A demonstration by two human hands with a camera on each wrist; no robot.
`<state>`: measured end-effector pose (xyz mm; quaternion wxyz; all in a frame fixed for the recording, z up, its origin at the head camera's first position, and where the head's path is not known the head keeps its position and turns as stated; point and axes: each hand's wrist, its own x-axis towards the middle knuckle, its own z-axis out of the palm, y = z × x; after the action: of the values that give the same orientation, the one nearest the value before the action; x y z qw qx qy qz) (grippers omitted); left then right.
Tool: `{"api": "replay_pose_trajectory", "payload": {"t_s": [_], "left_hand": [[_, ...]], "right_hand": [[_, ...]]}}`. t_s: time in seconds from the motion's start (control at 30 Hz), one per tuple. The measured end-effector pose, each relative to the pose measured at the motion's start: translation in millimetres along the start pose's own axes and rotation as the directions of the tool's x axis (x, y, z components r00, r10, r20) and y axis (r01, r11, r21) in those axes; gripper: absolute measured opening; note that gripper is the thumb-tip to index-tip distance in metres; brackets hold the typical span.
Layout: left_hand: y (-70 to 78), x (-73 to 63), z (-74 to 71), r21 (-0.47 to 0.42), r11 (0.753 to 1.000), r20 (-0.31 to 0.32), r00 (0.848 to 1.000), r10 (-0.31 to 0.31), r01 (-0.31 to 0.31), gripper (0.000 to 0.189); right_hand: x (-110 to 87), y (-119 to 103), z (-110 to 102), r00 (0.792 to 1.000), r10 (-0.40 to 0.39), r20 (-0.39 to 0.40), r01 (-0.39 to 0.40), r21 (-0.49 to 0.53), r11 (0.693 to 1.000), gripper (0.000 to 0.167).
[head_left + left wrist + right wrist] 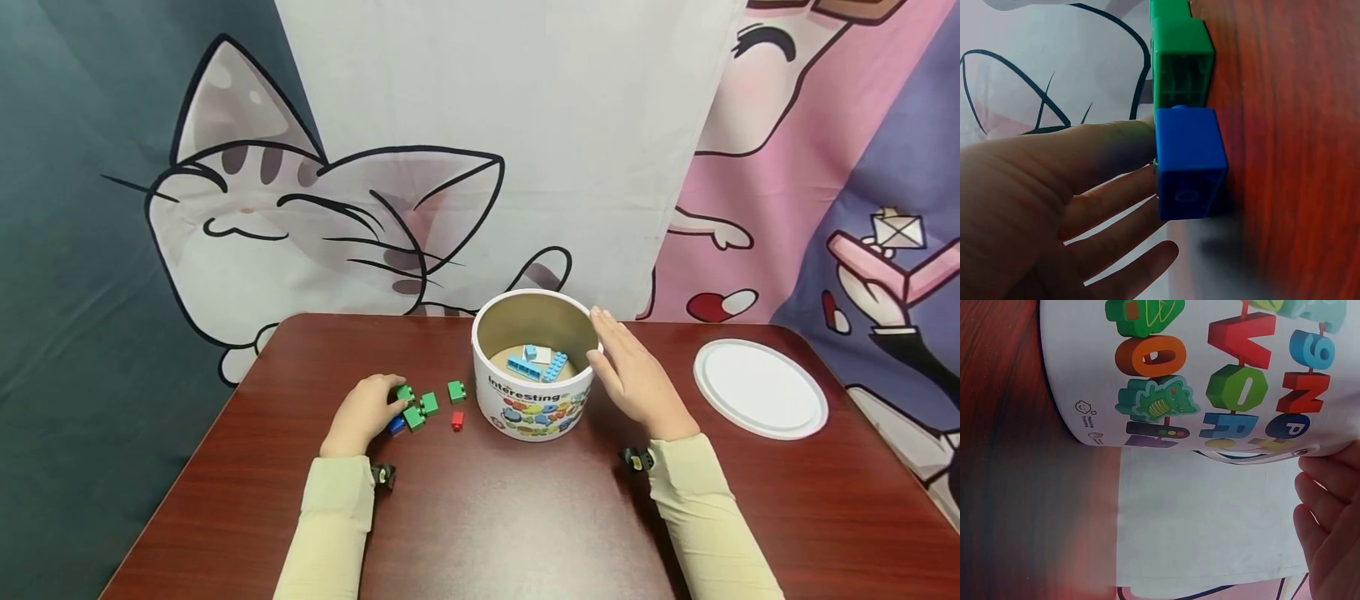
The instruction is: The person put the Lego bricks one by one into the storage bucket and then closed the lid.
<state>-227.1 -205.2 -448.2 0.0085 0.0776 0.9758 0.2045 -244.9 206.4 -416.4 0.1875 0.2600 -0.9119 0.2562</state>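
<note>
My left hand (365, 417) is at the left end of a small group of toy bricks on the table. Its thumb and forefinger pinch a green brick (406, 392); in the left wrist view a blue brick (1190, 140) mostly hides that grip. Close by lie more green bricks (415, 418), and a small red brick (457, 422) sits off to their right. A white bucket (534, 410) with printed letters stands open, light-blue bricks (525, 367) on its bottom. Against the bucket's right side, near the rim, rests my right hand (643, 385), fingers extended.
A round white lid (761, 388) lies flat on the brown table (510, 517), right of my right hand. Behind the table's far edge hangs a cloth backdrop (487, 100) with cartoon drawings.
</note>
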Motion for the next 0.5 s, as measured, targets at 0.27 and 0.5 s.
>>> {"api": "replay_pose_trajectory", "payload": {"t_s": [0.27, 0.5], "left_hand": [[-0.9, 0.4, 2.3, -0.007, 1.0, -0.019, 1.0, -0.002, 0.002, 0.039], [4.1, 0.6, -2.1, -0.057, 0.998, -0.05, 0.999, -0.006, 0.003, 0.041]], "right_hand": [[-0.3, -0.2, 1.9, 1.0, 0.002, -0.01, -0.002, 0.011, 1.0, 0.059], [-0.2, 0.4, 2.2, 1.0, 0.0, -0.019, 0.0, 0.02, 1.0, 0.059]]}}
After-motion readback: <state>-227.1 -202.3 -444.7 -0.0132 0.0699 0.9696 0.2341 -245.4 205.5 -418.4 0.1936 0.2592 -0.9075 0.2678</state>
